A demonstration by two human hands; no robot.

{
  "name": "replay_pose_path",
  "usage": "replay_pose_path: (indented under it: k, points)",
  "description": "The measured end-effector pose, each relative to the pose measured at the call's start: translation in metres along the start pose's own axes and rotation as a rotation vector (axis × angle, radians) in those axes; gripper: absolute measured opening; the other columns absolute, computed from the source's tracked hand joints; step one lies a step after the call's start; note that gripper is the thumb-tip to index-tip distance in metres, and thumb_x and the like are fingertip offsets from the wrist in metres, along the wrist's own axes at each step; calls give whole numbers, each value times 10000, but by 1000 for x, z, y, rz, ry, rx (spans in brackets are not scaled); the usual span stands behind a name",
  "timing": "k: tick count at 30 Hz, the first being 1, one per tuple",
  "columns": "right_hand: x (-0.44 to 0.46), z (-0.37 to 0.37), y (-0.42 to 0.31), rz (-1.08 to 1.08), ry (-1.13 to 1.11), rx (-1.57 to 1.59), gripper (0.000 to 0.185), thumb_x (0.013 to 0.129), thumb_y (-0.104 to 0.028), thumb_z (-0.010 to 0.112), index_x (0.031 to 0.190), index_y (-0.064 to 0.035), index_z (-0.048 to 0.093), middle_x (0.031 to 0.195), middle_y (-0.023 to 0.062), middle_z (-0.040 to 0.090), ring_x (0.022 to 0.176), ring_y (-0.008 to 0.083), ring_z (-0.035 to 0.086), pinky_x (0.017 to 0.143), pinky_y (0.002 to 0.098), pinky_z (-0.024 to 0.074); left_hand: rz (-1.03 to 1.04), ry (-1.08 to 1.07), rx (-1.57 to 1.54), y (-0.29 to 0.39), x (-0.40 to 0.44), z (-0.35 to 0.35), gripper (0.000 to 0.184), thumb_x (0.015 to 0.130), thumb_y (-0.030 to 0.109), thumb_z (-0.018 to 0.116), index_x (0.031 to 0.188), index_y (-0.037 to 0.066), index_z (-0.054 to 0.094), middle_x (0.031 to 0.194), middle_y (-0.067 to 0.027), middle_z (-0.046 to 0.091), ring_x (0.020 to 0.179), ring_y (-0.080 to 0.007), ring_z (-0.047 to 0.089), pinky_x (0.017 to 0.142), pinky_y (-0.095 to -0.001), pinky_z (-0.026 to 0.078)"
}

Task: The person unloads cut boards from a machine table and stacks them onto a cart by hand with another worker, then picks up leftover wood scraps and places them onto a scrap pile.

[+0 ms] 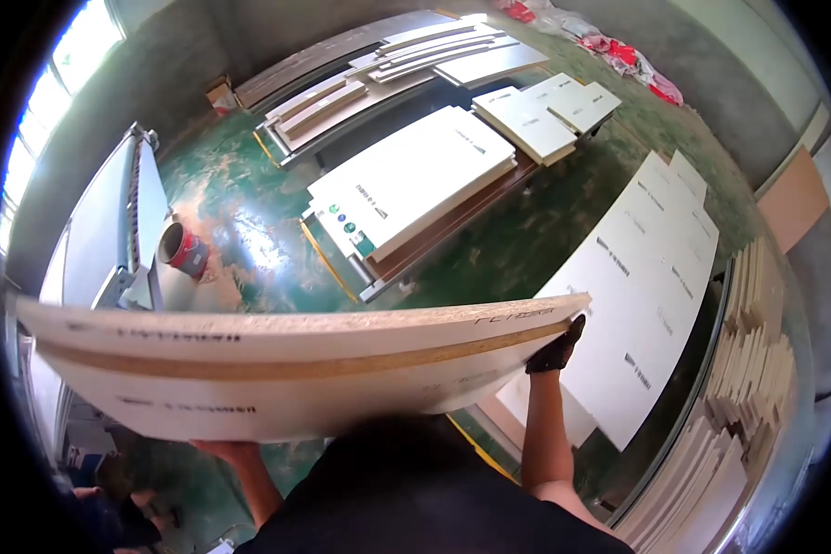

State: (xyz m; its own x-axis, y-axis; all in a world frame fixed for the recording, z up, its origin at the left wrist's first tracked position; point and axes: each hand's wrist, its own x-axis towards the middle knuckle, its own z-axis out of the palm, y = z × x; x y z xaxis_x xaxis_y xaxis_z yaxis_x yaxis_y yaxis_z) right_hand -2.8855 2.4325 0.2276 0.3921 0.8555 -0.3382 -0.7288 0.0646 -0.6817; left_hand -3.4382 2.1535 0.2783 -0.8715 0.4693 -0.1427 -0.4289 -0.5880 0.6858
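Note:
Across my front stretches a long white-faced chipboard panel [342,323], with a raw brown edge on top. A second white panel [194,392] lies against it on my side, its brown edge slightly lower. Printed lettering marks both faces. My right hand [556,351], in a dark glove, grips the panels at their right end. Under the lower edge, left of my body, my left hand [226,450] supports the nearer panel; its fingers are partly hidden. The panels are held up off the floor, tilted toward me.
White panels [415,175] are stacked on a low cart ahead, with more boards [434,51] behind. Large printed sheets [632,268] lie at right beside stacked cut strips [752,369]. A red bucket [185,251] and a machine [111,222] stand left. Another person [125,517] is at lower left.

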Motion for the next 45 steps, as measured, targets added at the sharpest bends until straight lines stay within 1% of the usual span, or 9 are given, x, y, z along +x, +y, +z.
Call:
replay_pose_path:
  k: [7, 8, 13, 16, 21, 23, 27, 34, 45]
  points:
    - [119, 140, 30, -96, -83, -64, 820, 1012, -716, 457, 1553, -100, 429, 1518, 111, 509, 1377, 312, 475, 1195, 466, 364, -287, 78, 9, -147, 219, 123, 876, 939, 779, 461, 1542, 144, 425, 1563, -63, 456, 1395, -318, 450, 1140, -512, 412]
    - [151, 145, 34, -253, 113, -251, 788, 1024, -684, 481, 1539, -89, 447, 1489, 102, 529, 1345, 282, 497, 1176, 439, 379, -327, 92, 32, -164, 236, 142, 849, 946, 763, 465, 1522, 139, 451, 1544, -59, 477, 1380, -311, 464, 1129, -502, 422]
    - [297, 224, 16, -207, 59, -567, 737, 1053, -648, 454, 1419, -22, 583, 1298, 103, 669, 1117, 233, 647, 1017, 357, 504, -445, 127, -53, -289, 288, 215, 640, 1000, 609, 457, 1396, 116, 557, 1437, -54, 563, 1307, -285, 518, 1079, -460, 471]
    - [437, 288, 29, -246, 16, -710, 771, 1034, -682, 461, 1415, -27, 604, 1288, 95, 691, 1122, 215, 654, 976, 346, 515, -364, 249, 59, -360, 275, 357, 710, 1014, 631, 425, 1487, 108, 506, 1501, -84, 543, 1357, -322, 515, 1107, -510, 467]
    - [632, 387, 86, -47, -141, -939, 856, 955, -741, 568, 1377, 1, 637, 1285, 123, 709, 1094, 260, 674, 964, 394, 518, -455, 464, -141, -533, 281, 262, 864, 999, 763, 310, 1588, 140, 415, 1638, -87, 415, 1455, -344, 425, 1187, -531, 370]
    - [698, 415, 109, 148, 31, -1199, 852, 955, -747, 560, 1314, 16, 680, 1241, 131, 732, 1061, 264, 684, 948, 389, 524, -474, 541, -129, -561, 255, 255, 890, 995, 790, 282, 1593, 144, 410, 1638, -85, 419, 1459, -349, 425, 1192, -524, 364]
    - [706, 428, 129, 148, -72, -1448, 933, 934, -815, 497, 1302, 18, 696, 1197, 126, 750, 1025, 263, 689, 957, 396, 522, -522, 822, -143, -551, 199, 269, 900, 996, 799, 262, 1597, 144, 404, 1622, -87, 447, 1456, -361, 434, 1194, -528, 361]
    - [770, 449, 192, 138, -55, -1725, 1049, 795, -908, 586, 1260, 25, 711, 1093, 96, 729, 918, 265, 610, 871, 471, 508, -469, 839, -173, -600, 175, 261, 954, 980, 832, 234, 1622, 135, 347, 1638, -100, 417, 1471, -356, 422, 1208, -545, 353]
    - [789, 479, 246, 27, -226, -1789, 1048, 804, -913, 559, 1104, 73, 747, 965, 134, 732, 831, 296, 614, 821, 480, 520, -480, 930, -281, -670, 135, 225, 960, 964, 850, 269, 1601, 142, 384, 1614, -96, 452, 1458, -344, 444, 1202, -540, 360]
